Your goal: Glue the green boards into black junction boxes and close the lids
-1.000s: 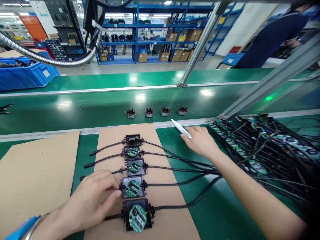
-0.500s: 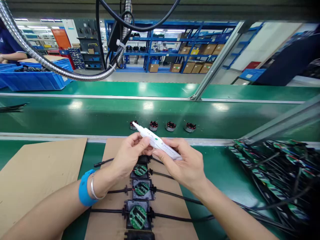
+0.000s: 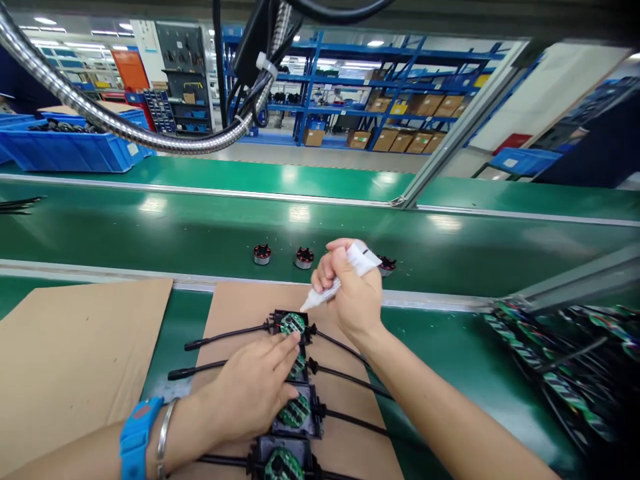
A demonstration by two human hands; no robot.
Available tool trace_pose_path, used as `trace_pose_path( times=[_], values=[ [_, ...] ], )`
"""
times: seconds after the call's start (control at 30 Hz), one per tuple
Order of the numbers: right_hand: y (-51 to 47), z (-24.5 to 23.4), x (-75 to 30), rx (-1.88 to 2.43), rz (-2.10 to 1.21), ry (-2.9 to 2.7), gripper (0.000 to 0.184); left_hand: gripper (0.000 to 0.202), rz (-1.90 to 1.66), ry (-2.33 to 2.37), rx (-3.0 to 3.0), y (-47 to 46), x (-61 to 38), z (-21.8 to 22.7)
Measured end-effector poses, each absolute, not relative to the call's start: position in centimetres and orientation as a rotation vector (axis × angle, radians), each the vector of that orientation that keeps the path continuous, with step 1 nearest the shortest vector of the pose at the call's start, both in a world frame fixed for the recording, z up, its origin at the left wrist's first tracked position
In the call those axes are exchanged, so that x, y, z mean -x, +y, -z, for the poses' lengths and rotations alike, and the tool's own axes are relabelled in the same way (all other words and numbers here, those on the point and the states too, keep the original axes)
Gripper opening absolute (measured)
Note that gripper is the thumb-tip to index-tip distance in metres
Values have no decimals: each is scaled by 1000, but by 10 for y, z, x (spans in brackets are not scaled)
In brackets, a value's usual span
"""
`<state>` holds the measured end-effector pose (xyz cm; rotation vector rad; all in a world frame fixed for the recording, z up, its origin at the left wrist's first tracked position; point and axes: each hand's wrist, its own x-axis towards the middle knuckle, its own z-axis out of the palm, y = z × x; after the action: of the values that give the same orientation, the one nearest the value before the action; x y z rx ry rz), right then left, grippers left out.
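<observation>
Now the white plastic squeeze tube (image 3: 361, 259) is in the right hand (image 3: 353, 303) alone; half a second ago both hands were on it, holding it level above the row. The right fingers are clenched round its body in a fist. The tube is tipped so that its nozzle (image 3: 311, 302) points down and to the left, just above the topmost black plastic housing (image 3: 278, 320), though I cannot tell if it touches.

The left hand (image 3: 250, 393) has let go and come down onto the row. It lies flat and released, grasping nothing, stretched over the second housing with its fingertips (image 3: 293, 340) at the near edge of the top one. So the work has passed from handling the tube to bearing on that first housing, with the row steadied on the brown cardboard sheet (image 3: 240, 303).

Each housing is a small open tray. A round green circuit board (image 3: 293, 325) sits in the top one, with a black cable (image 3: 225, 331) running out to either side. Two nearer trays (image 3: 295, 411) show boards too.

Far to the left, a blue plastic crate (image 3: 75, 155) holds dark parts I cannot make out. Small round motors (image 3: 261, 254) stand loose on the green conveyor belt (image 3: 150, 233). A heap of cabled boards (image 3: 560, 360) lies at the right, in no container.
</observation>
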<state>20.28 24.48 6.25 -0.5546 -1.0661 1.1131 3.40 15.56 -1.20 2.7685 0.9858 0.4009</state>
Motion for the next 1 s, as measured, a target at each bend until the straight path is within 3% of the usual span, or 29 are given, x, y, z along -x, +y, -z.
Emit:
trace_pose_path(
  times=[0.27,1.0],
  values=[
    [252,-39,-180,524,-1426,-1154,34,50,-381,1023,-2937,153,-36,19],
    [241,-30,-177,620,-1394,-1366,37,46,-541,1072,-2885,155,-37,13]
  ],
)
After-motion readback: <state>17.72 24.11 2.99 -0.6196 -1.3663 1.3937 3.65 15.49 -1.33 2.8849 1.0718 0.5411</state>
